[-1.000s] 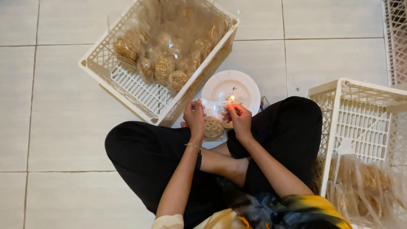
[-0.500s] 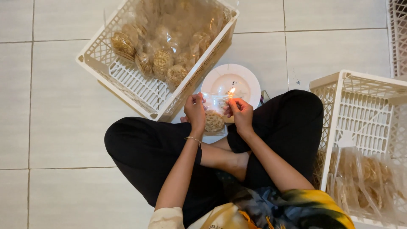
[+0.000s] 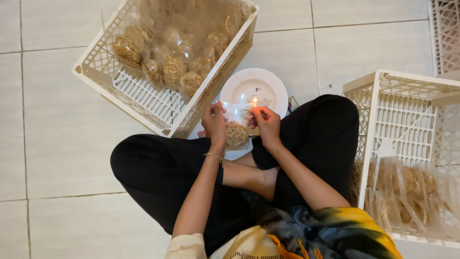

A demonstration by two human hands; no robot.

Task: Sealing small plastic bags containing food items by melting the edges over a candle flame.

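Note:
I sit cross-legged on a tiled floor. My left hand [image 3: 214, 123] and my right hand [image 3: 266, 123] both grip a small clear plastic bag [image 3: 236, 128] with round brown crackers inside. The bag's top edge is held at a small flame [image 3: 254, 101] burning over a white plate [image 3: 242, 85] just beyond my hands. The flame's holder is hidden behind the bag and my fingers.
A white plastic crate [image 3: 139, 98] tilted at upper left holds several sealed bags of crackers [image 3: 172, 67]. Another white crate [image 3: 381, 129] at the right holds several clear bags [image 3: 407, 192]. A third crate's edge [image 3: 443, 36] shows at the top right.
My hands and the bag stay at the flame over the plate; only the camera view has shifted slightly.

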